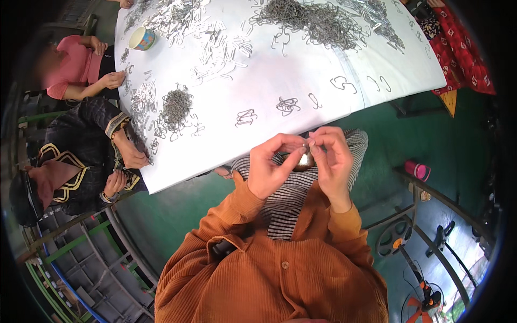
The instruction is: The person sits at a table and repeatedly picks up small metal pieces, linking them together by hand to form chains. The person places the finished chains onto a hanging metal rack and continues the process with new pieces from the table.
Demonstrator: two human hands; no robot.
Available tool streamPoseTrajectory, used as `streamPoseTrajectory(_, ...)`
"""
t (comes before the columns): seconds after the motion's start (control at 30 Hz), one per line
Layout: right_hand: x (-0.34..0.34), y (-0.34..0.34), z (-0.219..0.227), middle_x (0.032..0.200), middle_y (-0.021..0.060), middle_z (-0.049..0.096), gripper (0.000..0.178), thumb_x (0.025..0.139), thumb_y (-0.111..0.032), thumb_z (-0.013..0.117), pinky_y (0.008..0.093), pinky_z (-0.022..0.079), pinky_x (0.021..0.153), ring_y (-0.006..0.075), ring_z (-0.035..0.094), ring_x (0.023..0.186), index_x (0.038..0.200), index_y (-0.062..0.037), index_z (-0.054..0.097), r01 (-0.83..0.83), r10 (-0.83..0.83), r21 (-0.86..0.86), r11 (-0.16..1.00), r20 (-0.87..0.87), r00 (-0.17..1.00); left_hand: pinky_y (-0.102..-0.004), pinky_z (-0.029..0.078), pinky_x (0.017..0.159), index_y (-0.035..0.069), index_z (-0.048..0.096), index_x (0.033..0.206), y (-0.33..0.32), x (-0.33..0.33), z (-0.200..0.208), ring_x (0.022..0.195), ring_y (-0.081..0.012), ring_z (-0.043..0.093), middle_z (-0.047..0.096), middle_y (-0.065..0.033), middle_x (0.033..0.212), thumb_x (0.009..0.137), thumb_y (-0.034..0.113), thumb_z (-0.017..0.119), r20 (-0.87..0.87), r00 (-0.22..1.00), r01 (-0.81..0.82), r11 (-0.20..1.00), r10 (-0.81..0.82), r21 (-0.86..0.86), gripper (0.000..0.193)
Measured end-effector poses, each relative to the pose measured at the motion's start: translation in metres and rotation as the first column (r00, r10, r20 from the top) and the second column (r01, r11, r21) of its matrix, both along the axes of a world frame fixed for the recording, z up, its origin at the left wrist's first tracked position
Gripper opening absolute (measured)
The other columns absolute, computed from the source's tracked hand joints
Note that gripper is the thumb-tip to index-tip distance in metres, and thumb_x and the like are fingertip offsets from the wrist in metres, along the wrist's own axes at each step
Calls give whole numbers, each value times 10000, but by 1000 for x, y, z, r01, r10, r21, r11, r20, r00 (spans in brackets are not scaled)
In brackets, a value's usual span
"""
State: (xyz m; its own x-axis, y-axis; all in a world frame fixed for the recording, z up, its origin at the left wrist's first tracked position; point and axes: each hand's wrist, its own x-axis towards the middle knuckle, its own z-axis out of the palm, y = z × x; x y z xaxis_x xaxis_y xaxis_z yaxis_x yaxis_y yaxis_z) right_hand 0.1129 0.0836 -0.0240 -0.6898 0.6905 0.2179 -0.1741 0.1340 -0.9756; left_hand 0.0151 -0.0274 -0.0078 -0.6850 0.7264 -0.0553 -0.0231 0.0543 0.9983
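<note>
My left hand [274, 164] and my right hand [333, 161] meet just off the table's near edge, above my lap. The thumb and fingertips of each are pinched together. Between them is something small that I cannot make out. Below the fingertips shows a shiny, gold-toned rounded thing [306, 162], partly hidden by my hands. Nearest on the white table [215, 156] lie small groups of bent dark wire hooks: one group [246, 117] to the left, a tangled group [287, 106] in the middle, and a single hook [315, 101] nearer my right hand.
Farther back are a large heap of dark wire hooks [318, 24] and scattered pale metal strips [221, 48]. A smaller hook heap [176, 105] and a paper cup [141, 39] lie left. People work along the left edge; a red-clothed person [463, 48] is at right.
</note>
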Motion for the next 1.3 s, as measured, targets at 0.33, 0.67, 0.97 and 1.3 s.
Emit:
streamPoseTrajectory(0.33,9,5,7,959,116,568,59,869,61,570,452,448,1011,206,626,881,895,12,550,-29,35,75,997,-80,996,-360,534,705,68,697,956,32,-166,-54,816,-281,655,689,-107,965,828,-32,595,-842,537,-225,952,-56,-207,193)
streamPoseTrajectory(0.67,12,4,1,892,92,595,57,870,48,590,442,464,979,196,627,869,895,0,574,-27,30,104,994,-29,999,-395,527,781,102,687,970,43,-211,-89,905,-268,615,655,-73,902,826,25,607,-861,362,-371,792,-358,-485,181)
streamPoseTrajectory(0.97,7,1,5,874,115,634,115,810,95,609,385,500,895,262,620,874,897,21,611,-81,73,100,992,79,994,-427,520,812,62,665,963,28,-189,-98,947,-336,610,623,-145,992,858,47,523,-800,571,-378,806,-184,-455,177)
streamPoseTrajectory(1.3,12,-16,-13,958,130,538,78,874,111,528,388,503,895,214,615,820,890,36,539,-164,162,31,986,57,985,-384,522,767,42,590,923,26,-217,-111,942,-312,602,599,-130,897,754,25,550,-850,372,-250,842,-372,-478,174)
